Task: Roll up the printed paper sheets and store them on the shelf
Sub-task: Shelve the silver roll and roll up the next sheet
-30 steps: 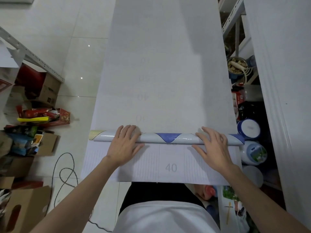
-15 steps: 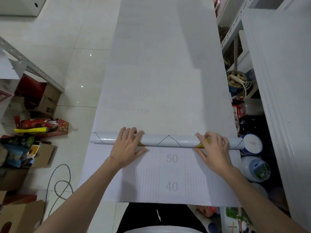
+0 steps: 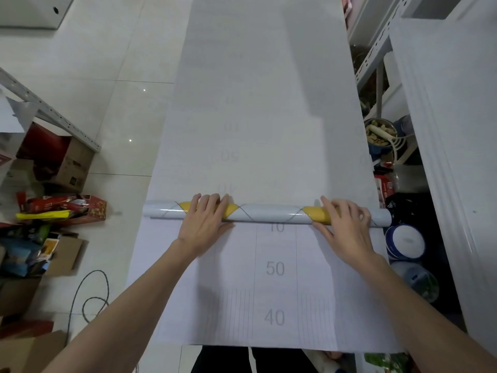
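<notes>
Over pale floor tiles (image 3: 121, 117), presses flat-fingered left hand (image 3: 205, 220) and right hand (image 3: 343, 224) well apart on the paper roll (image 3: 271, 213) for an even wind along the printed sheet (image 3: 269, 103).

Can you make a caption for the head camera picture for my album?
The left hand and right hand rest on a paper roll across a long numbered sheet on the floor.

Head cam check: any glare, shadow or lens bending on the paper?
Head view: streaky glare on the glossy white paper roll with yellow patches; a soft shadow across the far part of the flat white printed sheet; wide-angle lens bows its edges; 50 and 40 read sharp.
</notes>
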`<state>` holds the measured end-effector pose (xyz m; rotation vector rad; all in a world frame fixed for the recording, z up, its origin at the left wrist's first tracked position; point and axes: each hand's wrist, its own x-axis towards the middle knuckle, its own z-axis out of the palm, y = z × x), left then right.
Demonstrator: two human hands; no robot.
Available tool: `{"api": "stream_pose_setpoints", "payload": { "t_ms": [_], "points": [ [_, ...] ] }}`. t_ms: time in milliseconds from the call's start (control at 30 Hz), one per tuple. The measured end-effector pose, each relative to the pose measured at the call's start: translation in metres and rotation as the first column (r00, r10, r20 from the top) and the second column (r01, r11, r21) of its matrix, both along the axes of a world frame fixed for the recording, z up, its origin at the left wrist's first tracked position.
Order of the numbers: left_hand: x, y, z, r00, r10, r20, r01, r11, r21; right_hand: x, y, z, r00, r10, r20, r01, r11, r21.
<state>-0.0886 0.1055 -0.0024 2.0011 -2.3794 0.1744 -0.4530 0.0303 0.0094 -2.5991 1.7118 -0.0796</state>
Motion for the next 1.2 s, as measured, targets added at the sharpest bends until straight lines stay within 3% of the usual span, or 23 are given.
{"api": "stream_pose_setpoints", "payload": {
  "t_ms": [133,300,433,567,700,867,1000,1200],
  "points": [
    [0.003,-0.013,-0.003,0.996,0.004,-0.085,-0.008,0.999,-0.045,0.003,-0.011,0.003,0.998,-0.007,0.057,0.007,1.0,-0.001],
    [0.006,-0.029,0.003,0.996,0.04,-0.078,-0.044,0.998,-0.054,0.005,-0.024,0.003,1.0,-0.011,0.029,0.011,1.0,-0.012],
    [0.014,-0.03,0.007,0.995,0.025,-0.1,-0.031,0.998,-0.049,0.009,-0.028,0.019,0.977,-0.073,0.203,0.065,0.997,0.046],
    [0.019,-0.025,0.003,0.996,-0.028,-0.087,0.027,0.999,-0.019,0.004,-0.027,0.012,0.995,0.0,0.1,-0.007,0.998,0.066],
    [0.016,-0.03,0.0,0.996,0.013,-0.089,-0.017,0.999,-0.046,0.005,-0.032,0.004,1.0,-0.013,-0.002,0.013,0.994,0.104],
    [0.018,-0.035,0.008,0.991,0.007,-0.131,-0.017,0.997,-0.073,0.008,-0.035,0.02,0.985,-0.101,0.141,0.089,0.992,0.085],
    [0.022,-0.03,0.004,0.996,-0.026,-0.089,0.025,1.0,-0.014,0.001,-0.032,0.011,0.998,-0.011,0.062,0.007,0.998,0.068],
    [0.018,-0.035,0.004,0.998,0.029,-0.062,-0.032,0.998,-0.046,0.003,-0.035,0.012,0.997,-0.061,0.047,0.058,0.997,0.053]
  ]
}}
